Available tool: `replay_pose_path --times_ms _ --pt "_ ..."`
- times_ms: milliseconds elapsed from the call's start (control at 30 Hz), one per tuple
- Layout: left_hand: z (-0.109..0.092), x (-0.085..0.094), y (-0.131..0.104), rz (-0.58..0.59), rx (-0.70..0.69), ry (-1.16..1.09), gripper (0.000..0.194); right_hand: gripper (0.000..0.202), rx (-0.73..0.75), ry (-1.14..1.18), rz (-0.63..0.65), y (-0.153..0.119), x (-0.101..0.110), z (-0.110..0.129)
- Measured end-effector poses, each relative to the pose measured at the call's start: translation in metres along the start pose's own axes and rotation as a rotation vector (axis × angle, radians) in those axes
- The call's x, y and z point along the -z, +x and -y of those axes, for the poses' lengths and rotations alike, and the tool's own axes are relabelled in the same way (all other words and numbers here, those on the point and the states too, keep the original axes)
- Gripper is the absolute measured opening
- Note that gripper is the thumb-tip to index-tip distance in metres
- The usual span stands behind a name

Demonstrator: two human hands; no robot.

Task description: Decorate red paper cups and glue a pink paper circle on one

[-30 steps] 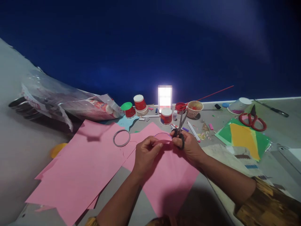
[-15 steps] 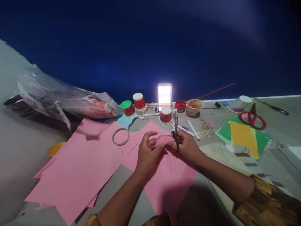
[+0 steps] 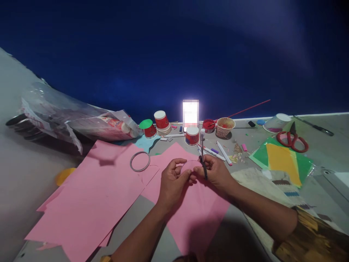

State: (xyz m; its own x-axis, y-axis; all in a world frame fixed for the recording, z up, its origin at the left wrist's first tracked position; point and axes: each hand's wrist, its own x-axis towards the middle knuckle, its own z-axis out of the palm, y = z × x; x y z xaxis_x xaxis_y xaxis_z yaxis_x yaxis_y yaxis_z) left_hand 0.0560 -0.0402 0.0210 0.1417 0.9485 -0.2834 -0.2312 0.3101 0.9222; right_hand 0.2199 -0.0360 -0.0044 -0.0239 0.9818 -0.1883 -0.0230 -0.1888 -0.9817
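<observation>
Between my two hands is a round pink paper disc (image 3: 190, 166) with a thin dark outline along its edge. My left hand (image 3: 174, 176) grips its left side, thumb on top and fingers curled beneath. My right hand (image 3: 214, 169) pinches the right side with thumb and finger while also holding dark-handled scissors (image 3: 204, 168), their blades pointing up and away from me. Both hands are above a pink paper sheet (image 3: 196, 211). Left of them, a grey ring (image 3: 140, 161) lies on more pink sheets (image 3: 89, 196).
Paper cups (image 3: 161, 120), a glowing screen (image 3: 191, 112) and a woven-pattern cup (image 3: 225, 126) line the back. Markers (image 3: 224, 153) lie beyond my hands. Red-handled pliers (image 3: 293, 140) rest on green and yellow paper (image 3: 283, 160) at right. A plastic bag (image 3: 81, 116) is at left.
The disc has tilted slightly and its outline looks fainter. My hands stay in nearly the same place, with the scissors still in the right. The view has shifted slightly.
</observation>
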Motion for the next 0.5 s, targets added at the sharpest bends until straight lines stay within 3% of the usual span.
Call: replay_pose_path --times_ms 500 --pt "0.0009 -0.0009 0.0022 -0.007 0.013 0.028 0.048 0.031 -0.019 0.016 0.01 -0.0006 -0.0016 0.0001"
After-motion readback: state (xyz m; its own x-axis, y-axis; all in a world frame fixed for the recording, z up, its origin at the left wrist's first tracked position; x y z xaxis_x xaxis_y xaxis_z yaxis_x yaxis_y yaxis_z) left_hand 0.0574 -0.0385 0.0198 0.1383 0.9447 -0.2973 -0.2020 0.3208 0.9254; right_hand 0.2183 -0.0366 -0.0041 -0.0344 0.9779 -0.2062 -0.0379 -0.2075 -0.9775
